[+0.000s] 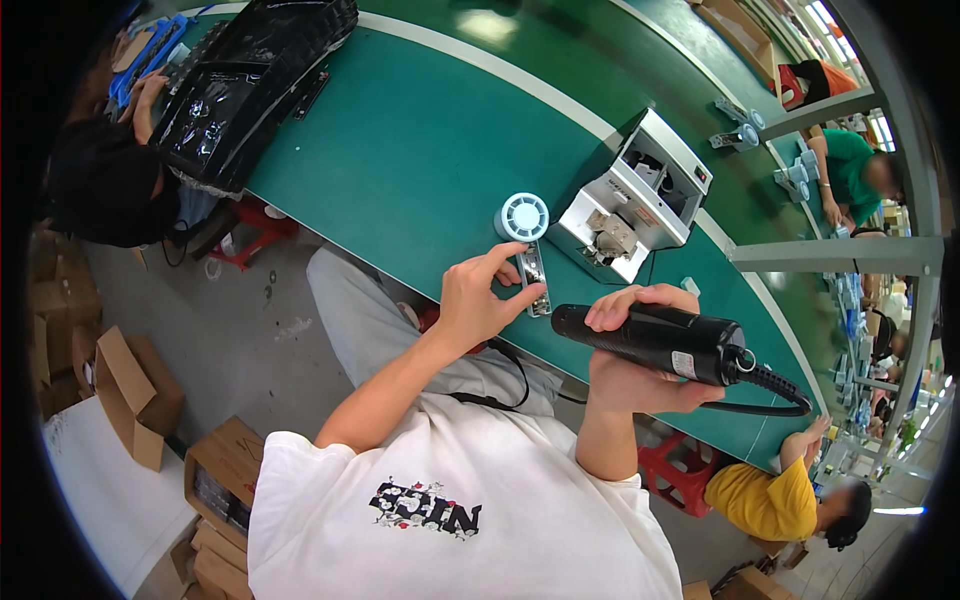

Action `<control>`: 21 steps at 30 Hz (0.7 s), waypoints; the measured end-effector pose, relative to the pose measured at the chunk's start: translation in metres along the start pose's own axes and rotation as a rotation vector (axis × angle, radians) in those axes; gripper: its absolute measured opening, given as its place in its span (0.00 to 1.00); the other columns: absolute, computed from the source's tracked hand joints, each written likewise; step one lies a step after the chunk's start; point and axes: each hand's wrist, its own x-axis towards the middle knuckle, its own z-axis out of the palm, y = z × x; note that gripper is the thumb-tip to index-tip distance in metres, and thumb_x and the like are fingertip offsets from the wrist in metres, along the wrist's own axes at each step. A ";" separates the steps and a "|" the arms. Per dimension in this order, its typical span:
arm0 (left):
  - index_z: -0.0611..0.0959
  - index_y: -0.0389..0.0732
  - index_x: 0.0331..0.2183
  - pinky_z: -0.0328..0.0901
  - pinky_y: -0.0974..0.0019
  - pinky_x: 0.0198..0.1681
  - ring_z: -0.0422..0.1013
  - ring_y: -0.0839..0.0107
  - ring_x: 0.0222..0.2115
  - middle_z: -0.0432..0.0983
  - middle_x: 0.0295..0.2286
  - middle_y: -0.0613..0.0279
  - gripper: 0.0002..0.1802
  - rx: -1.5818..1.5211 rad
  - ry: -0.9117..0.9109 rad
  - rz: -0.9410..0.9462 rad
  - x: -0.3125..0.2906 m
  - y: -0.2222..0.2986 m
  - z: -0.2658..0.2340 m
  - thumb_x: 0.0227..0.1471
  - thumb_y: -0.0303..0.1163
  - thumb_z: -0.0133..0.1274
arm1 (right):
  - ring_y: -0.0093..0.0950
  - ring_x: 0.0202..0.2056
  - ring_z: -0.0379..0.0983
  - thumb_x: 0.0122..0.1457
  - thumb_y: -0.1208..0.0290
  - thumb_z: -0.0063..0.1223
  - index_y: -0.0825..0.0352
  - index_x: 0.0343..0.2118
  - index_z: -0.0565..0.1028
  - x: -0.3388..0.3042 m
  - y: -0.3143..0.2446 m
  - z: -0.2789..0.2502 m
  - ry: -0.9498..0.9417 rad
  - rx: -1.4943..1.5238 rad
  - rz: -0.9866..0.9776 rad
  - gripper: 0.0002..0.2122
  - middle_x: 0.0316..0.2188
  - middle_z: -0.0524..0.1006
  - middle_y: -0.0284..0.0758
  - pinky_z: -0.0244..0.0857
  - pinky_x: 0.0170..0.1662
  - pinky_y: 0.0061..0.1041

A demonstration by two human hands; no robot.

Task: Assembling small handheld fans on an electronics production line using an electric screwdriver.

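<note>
A light-blue handheld fan [524, 217] lies on the green table, its round grille facing up. Its handle [534, 278] is open and shows small metal parts inside. My left hand [478, 298] grips the fan from the left, index finger near the head and thumb at the handle's lower end. In my right hand [640, 352] is a black electric screwdriver [660, 338], held nearly level above the table edge. Its front end points left toward the handle, and a coiled-sleeve cord leaves its rear. Whether a bit sticks out cannot be seen.
A silver screw feeder [625, 205] stands just right of the fan. Black plastic-wrapped goods [245, 95] are at the far left, beside a seated person [105, 185]. Other workers and more fans [738, 138] line the right. Cardboard boxes [130, 385] sit on the left floor.
</note>
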 end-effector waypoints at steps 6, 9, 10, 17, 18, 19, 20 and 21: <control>0.81 0.42 0.43 0.65 0.72 0.21 0.76 0.74 0.21 0.79 0.21 0.65 0.27 -0.003 0.000 -0.001 -0.001 -0.001 0.001 0.37 0.33 0.73 | 0.33 0.22 0.71 0.50 0.19 0.31 0.74 0.40 0.68 -0.001 0.001 0.006 0.008 -0.108 0.005 0.49 0.21 0.72 0.43 0.68 0.26 0.31; 0.82 0.42 0.42 0.64 0.72 0.21 0.76 0.74 0.21 0.79 0.20 0.65 0.27 -0.007 0.009 0.005 0.000 -0.001 0.001 0.37 0.33 0.73 | 0.34 0.22 0.71 0.50 0.19 0.31 0.74 0.40 0.68 -0.002 0.000 0.008 -0.007 -0.126 -0.008 0.48 0.21 0.73 0.43 0.68 0.27 0.31; 0.82 0.42 0.42 0.64 0.72 0.21 0.76 0.74 0.21 0.79 0.20 0.65 0.27 -0.010 0.013 0.011 0.000 -0.001 0.001 0.37 0.33 0.73 | 0.34 0.22 0.71 0.50 0.19 0.31 0.74 0.40 0.68 -0.001 0.000 0.008 -0.007 -0.126 -0.007 0.48 0.21 0.73 0.43 0.68 0.27 0.31; 0.82 0.41 0.42 0.65 0.72 0.21 0.76 0.74 0.21 0.79 0.20 0.65 0.27 -0.010 0.008 0.004 0.000 -0.002 0.001 0.37 0.33 0.73 | 0.34 0.23 0.71 0.50 0.19 0.32 0.74 0.40 0.67 0.000 -0.002 0.007 -0.013 -0.092 0.008 0.48 0.21 0.72 0.44 0.67 0.28 0.32; 0.82 0.41 0.42 0.65 0.72 0.21 0.76 0.74 0.21 0.79 0.20 0.65 0.27 -0.005 0.006 0.004 0.000 -0.002 0.001 0.37 0.33 0.73 | 0.34 0.23 0.71 0.50 0.19 0.32 0.74 0.40 0.67 0.000 -0.001 0.007 -0.020 -0.106 -0.001 0.48 0.22 0.72 0.44 0.67 0.28 0.32; 0.82 0.41 0.42 0.65 0.73 0.21 0.76 0.74 0.21 0.79 0.20 0.65 0.27 0.000 0.004 0.003 0.000 -0.002 0.001 0.36 0.33 0.73 | 0.34 0.23 0.71 0.50 0.19 0.32 0.74 0.40 0.67 0.000 -0.001 0.006 -0.021 -0.107 0.000 0.48 0.22 0.72 0.44 0.67 0.28 0.32; 0.82 0.41 0.42 0.65 0.73 0.21 0.76 0.74 0.21 0.79 0.20 0.65 0.27 -0.001 0.004 0.001 0.000 -0.002 0.001 0.36 0.33 0.73 | 0.34 0.23 0.71 0.50 0.19 0.32 0.74 0.41 0.67 -0.001 0.000 0.006 -0.034 -0.100 -0.002 0.48 0.22 0.72 0.44 0.67 0.28 0.32; 0.82 0.41 0.42 0.65 0.73 0.21 0.76 0.74 0.21 0.79 0.20 0.65 0.27 -0.005 0.005 0.002 0.001 -0.003 0.001 0.36 0.32 0.73 | 0.34 0.23 0.71 0.50 0.19 0.33 0.74 0.41 0.67 -0.001 0.000 0.006 -0.047 -0.094 -0.004 0.48 0.22 0.72 0.44 0.68 0.28 0.32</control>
